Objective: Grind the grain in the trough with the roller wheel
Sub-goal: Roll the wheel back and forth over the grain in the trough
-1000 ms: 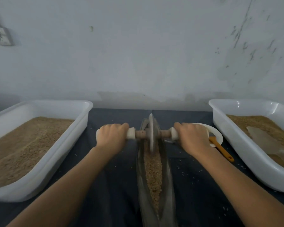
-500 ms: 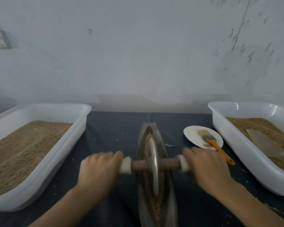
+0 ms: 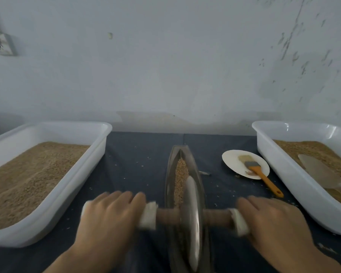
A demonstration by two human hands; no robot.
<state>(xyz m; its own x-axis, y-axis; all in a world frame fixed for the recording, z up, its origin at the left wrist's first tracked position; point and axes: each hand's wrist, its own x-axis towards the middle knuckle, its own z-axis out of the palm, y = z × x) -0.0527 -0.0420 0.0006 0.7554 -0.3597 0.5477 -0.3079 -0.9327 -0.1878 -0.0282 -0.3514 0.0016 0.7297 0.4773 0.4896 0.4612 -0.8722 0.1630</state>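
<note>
Head view, left to right: the left hand (image 3: 108, 215) grips one padded handle end, the roller wheel (image 3: 192, 219) sits in the trough (image 3: 200, 186), and the right hand (image 3: 272, 221) grips the other end. Half a second ago the wheel stood farther up the trough; it has rolled back toward the person, baring grain (image 3: 180, 174) at the far end, so another forward pass seems due.

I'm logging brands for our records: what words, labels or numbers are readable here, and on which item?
None can be read: the white tubs, trough, roller wheel, plate and brush show no lettering. The wall fitting is too blurred to tell.
</note>
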